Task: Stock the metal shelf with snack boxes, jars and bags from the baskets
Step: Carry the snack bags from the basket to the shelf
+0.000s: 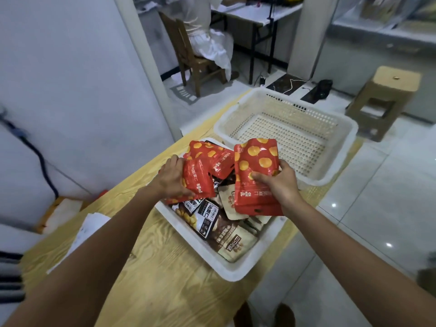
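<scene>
Pale wooden tabletop [151, 267] under both hands. Left hand [173, 178] pinches a glossy red orange-dotted snack bag [199, 182], right hand [279, 182] grips a second red dotted bag [256, 171], both just above the white plastic basket [188, 234] of mixed bags, likely gathering a batch to shelve. Empty white perforated basket [330, 180] sits beside; metal shelf out of view.

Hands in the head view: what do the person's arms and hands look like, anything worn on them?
Both are bare: the left hand and right hand wear no gloves, and no ring, watch or band shows. The forearms are uncovered down to the frame edge; no sleeve is visible.
</scene>
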